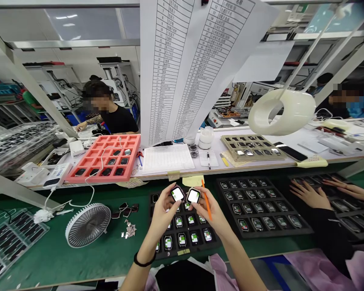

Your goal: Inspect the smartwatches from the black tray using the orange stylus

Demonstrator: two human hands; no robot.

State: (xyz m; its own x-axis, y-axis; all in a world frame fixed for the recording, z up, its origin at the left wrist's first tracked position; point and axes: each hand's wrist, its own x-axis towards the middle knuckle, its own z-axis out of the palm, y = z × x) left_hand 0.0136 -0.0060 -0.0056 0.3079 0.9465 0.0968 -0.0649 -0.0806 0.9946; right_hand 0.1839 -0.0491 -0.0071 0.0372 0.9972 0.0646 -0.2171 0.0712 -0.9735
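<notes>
At an electronics assembly line, a person's left hand (161, 216) pinches a square smartwatch (177, 194) by its edges, the fingers clenched around the case. The right hand (208, 214) grips a second smartwatch (193, 196) together with an orange stick (206, 206). The two watches, their white screens lit and facing the camera, nearly touch, held just above a black tray (214, 238) of similar watches on a green worktop (53, 252). A black band (144, 260) circles the left wrist. A further black tray (262, 232) of watches lies to the right, beside a co-worker's hands (311, 195), which rest on a third tray (352, 238). A white desk fan (87, 225) stands to the left, and a red compartment tray (133, 139) holding dark units sits on the raised shelf beyond.
</notes>
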